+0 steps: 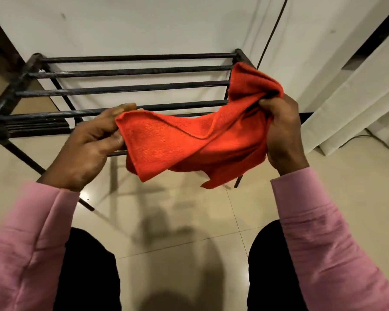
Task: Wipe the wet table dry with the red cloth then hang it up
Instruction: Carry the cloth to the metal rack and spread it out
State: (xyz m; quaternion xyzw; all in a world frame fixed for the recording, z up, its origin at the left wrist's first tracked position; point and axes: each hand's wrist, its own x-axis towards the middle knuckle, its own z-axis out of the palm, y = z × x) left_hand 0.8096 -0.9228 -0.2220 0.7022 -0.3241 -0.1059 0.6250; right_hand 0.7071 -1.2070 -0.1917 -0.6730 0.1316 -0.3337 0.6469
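The red cloth [189, 140] is stretched in the air between both hands, twisted and sagging in the middle. My left hand [90, 144] pinches its left corner. My right hand [281, 133] grips its bunched right end, which sticks up above the fist. Just behind the cloth stands a black metal drying rack [126, 88] with several horizontal bars. The cloth hangs in front of the rack's nearest bars and partly hides them. No table is in view.
The rack stands against a white wall [144, 25] on a glossy beige tiled floor [189, 221]. White curtains [357, 90] hang at the right. A thin dark cable [271, 32] runs down the wall behind the rack's right end.
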